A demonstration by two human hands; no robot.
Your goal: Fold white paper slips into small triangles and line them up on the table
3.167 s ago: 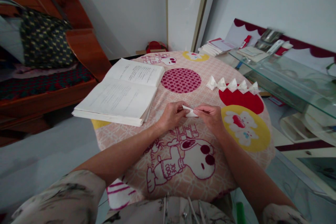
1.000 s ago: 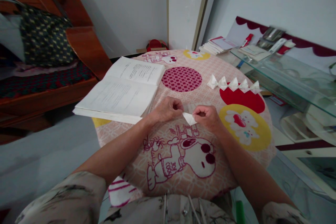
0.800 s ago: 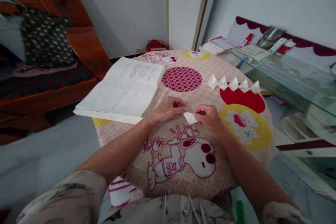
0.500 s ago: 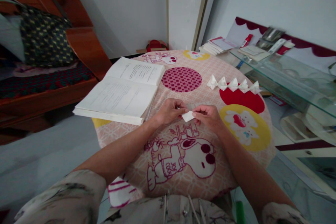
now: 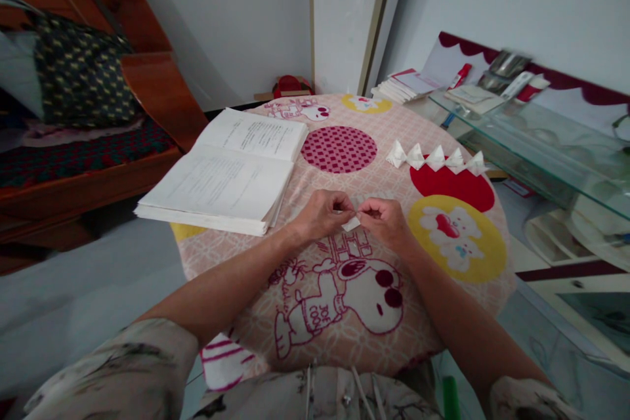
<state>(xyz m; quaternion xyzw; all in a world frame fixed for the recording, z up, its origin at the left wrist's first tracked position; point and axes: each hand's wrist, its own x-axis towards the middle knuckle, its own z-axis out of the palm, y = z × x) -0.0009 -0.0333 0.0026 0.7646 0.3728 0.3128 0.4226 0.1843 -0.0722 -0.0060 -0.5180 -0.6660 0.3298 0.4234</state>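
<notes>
A small folded piece of white paper (image 5: 350, 224) is pinched between my two hands above the table. My left hand (image 5: 325, 213) grips its left side with thumb and forefinger. From the other side, the fingertips of my right hand (image 5: 386, 218) close on it, nearly touching those of the left. Fingers cover much of the paper, so its full shape is hidden. Beyond my right hand, several folded white paper pieces with pointed tops (image 5: 436, 159) stand in a row. To the left of my hands lies a thick open book (image 5: 221, 177) with printed pages.
The round table wears a patterned cloth (image 5: 339, 341). A glass shelf (image 5: 541, 138) with a metal container and other items borders it at right, beside stacked papers (image 5: 403, 86). At left is a wooden bench (image 5: 162, 92) carrying a dark patterned bag (image 5: 81, 72).
The paper has been turned and refolded in my fingers, going from a triangle to a smaller visible piece. My hands have drawn closer together. Book and row of folded pieces stay put.
</notes>
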